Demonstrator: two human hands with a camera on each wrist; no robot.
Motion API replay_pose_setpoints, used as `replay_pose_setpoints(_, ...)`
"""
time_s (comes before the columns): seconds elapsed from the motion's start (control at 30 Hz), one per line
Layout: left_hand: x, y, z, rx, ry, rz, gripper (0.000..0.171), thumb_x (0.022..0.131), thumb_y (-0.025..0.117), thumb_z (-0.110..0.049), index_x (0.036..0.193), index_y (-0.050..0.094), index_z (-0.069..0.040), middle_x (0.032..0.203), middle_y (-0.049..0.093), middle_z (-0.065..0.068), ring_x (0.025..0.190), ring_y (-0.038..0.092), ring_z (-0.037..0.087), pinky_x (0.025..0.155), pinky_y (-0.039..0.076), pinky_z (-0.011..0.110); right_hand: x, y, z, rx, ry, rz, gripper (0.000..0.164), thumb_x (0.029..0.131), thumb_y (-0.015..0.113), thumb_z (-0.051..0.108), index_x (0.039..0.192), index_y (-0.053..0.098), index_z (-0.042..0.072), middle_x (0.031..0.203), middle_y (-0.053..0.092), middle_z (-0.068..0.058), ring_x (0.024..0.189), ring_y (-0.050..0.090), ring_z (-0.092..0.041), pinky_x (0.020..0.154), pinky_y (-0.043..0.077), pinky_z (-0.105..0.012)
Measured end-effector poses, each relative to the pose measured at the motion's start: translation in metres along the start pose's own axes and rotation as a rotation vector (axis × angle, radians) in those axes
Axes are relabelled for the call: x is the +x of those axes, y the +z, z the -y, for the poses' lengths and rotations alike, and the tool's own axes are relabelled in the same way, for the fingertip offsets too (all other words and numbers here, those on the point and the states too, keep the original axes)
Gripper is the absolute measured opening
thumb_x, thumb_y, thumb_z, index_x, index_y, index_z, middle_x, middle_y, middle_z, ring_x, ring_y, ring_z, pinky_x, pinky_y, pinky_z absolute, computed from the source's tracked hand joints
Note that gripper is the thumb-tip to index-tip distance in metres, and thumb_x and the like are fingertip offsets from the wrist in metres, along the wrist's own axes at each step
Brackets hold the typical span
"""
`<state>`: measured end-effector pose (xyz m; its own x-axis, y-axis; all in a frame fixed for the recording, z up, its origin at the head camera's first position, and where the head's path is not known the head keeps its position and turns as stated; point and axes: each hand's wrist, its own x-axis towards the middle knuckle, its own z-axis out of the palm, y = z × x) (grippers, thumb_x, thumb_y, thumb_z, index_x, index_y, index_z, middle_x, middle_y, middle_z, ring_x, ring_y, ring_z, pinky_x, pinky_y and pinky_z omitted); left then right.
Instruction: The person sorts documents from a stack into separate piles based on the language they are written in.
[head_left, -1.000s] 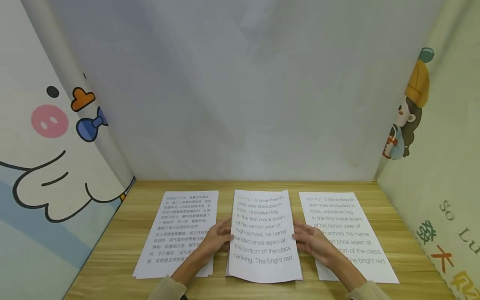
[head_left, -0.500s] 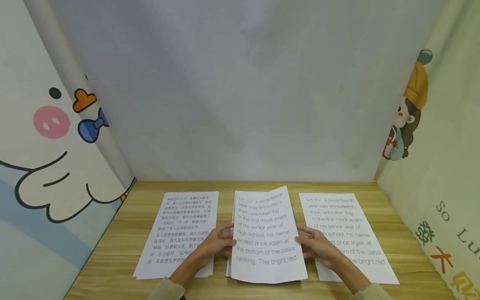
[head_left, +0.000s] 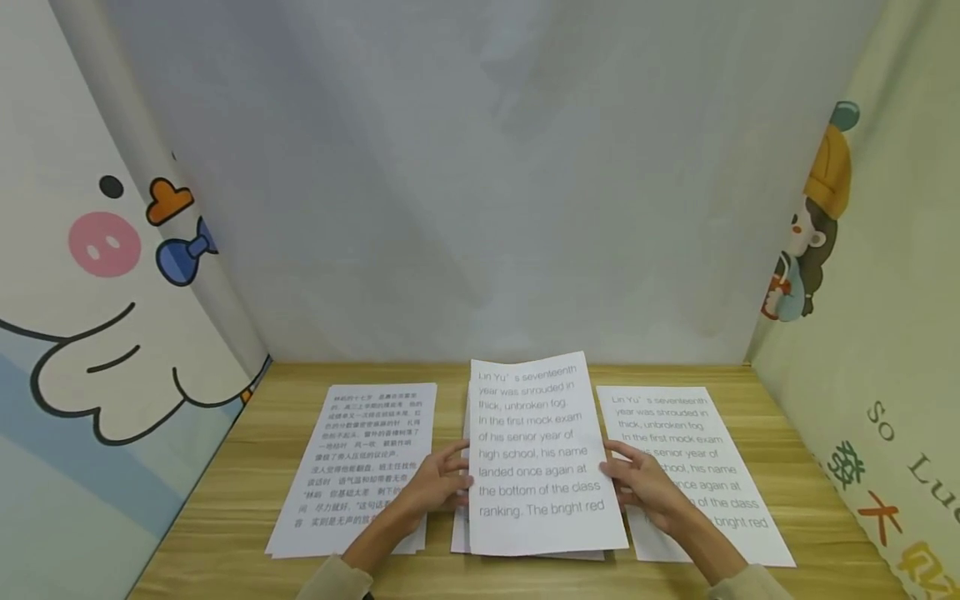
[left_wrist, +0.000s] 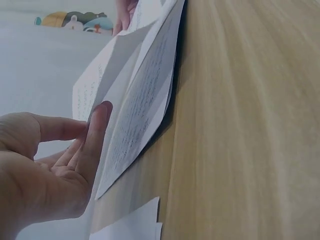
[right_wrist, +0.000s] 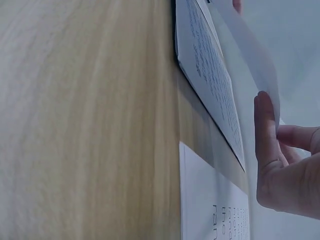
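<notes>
My left hand (head_left: 433, 486) and right hand (head_left: 647, 485) pinch the opposite side edges of a white sheet of paper (head_left: 540, 521) printed in large English text. The sheet is raised and slightly bowed over a middle paper stack (left_wrist: 142, 107). In the left wrist view, the left thumb lies on one face of the sheet and the fingers on the other. The right wrist view shows a like pinch at the other edge, with a gap between the sheet and the stack (right_wrist: 202, 62). In the head view the sheet hides most of that stack, which bears smaller print.
To the left lies a pile of papers (head_left: 352, 467) with Chinese text, partly under the left forearm. At the right, another pile (head_left: 660, 417) carries English text and sits partly behind the right hand. Wooden tabletop (head_left: 240, 467) surrounds them, with a pale wall (head_left: 480, 208) behind.
The English sheet has risen off the middle stack and shifted slightly right, its top edge now higher. Both hands have stayed at its sides, the right one moving a little rightward.
</notes>
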<state>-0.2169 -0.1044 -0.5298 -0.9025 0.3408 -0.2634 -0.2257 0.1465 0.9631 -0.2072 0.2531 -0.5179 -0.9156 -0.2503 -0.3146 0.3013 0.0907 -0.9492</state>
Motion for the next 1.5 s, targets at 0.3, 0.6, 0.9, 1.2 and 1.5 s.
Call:
replay_pose_setpoints(0.3, 0.008, 0.010, -0.004, -0.031, 0.056, -0.026, 0.070, 0.094, 0.063, -0.002, 0.158, 0.035, -0.007, 0.132, 0.063, 0.021, 0.095, 0.071, 0.018, 0.081, 0.064, 0.036, -0.003, -0.005, 0.004, 0.018, 0.015, -0.121, 0.064, 0.103, 0.057, 0.018, 0.159, 0.029, 0.002, 0.119, 0.074, -0.004, 0.101, 0.072, -0.015, 0.086, 0.062, -0.032)
replay_pose_setpoints(0.6, 0.012, 0.024, -0.009, -0.040, 0.065, -0.027, 0.069, 0.094, 0.063, -0.003, 0.157, 0.035, -0.006, 0.131, 0.063, 0.023, 0.093, 0.072, 0.019, 0.082, 0.064, 0.037, -0.008, -0.014, 0.004, -0.009, 0.031, -0.185, 0.063, 0.105, 0.055, 0.022, 0.159, 0.029, 0.004, 0.119, 0.072, -0.002, 0.101, 0.070, -0.011, 0.086, 0.060, -0.029)
replay_pose_setpoints(0.9, 0.021, 0.043, -0.015, -0.068, 0.072, -0.049, 0.066, 0.091, 0.065, -0.002, 0.153, 0.042, -0.006, 0.123, 0.067, 0.018, 0.088, 0.071, 0.017, 0.078, 0.064, 0.036, -0.015, -0.029, 0.005, -0.005, 0.041, -0.206, 0.065, 0.106, 0.053, 0.026, 0.161, 0.025, 0.007, 0.119, 0.071, 0.004, 0.102, 0.069, -0.008, 0.087, 0.059, -0.027)
replay_pose_setpoints(1.2, 0.031, 0.068, -0.020, -0.093, 0.076, -0.025, 0.062, 0.091, 0.065, -0.002, 0.150, 0.046, -0.006, 0.116, 0.069, 0.015, 0.086, 0.072, 0.017, 0.076, 0.065, 0.035, -0.025, -0.047, 0.000, 0.035, 0.066, -0.238, 0.064, 0.109, 0.046, 0.024, 0.164, 0.017, 0.009, 0.113, 0.066, 0.014, 0.099, 0.065, -0.002, 0.083, 0.058, -0.022)
replay_pose_setpoints(1.5, 0.043, 0.112, -0.025, -0.111, 0.060, 0.013, 0.059, 0.091, 0.065, -0.001, 0.147, 0.049, -0.008, 0.108, 0.070, 0.009, 0.082, 0.072, 0.016, 0.072, 0.065, 0.033, -0.041, -0.079, -0.011, 0.101, 0.098, -0.305, 0.060, 0.109, 0.046, 0.019, 0.164, 0.021, 0.017, 0.101, 0.059, 0.027, 0.093, 0.059, 0.007, 0.081, 0.054, -0.015)
